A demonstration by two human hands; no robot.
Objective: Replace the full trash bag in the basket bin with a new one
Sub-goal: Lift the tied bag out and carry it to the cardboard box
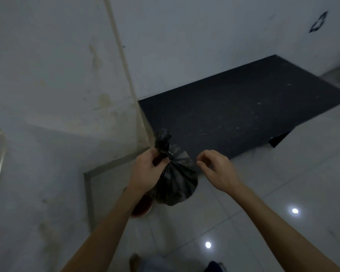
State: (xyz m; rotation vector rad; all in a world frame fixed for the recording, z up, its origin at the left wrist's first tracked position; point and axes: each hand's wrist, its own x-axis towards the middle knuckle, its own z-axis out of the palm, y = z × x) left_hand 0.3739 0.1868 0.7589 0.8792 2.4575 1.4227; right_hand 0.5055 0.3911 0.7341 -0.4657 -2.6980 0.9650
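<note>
Presently we list one tied black trash bag (176, 181), hanging upright with its long axis vertical, neck pinched in our left hand (148, 169) and belly below that grip, while our right hand (216, 166) hovers just beside, fingers loosely spread, empty

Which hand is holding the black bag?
The left hand. It is pinching the bag at its tied neck, while the right hand is beside it, holding nothing.
</note>
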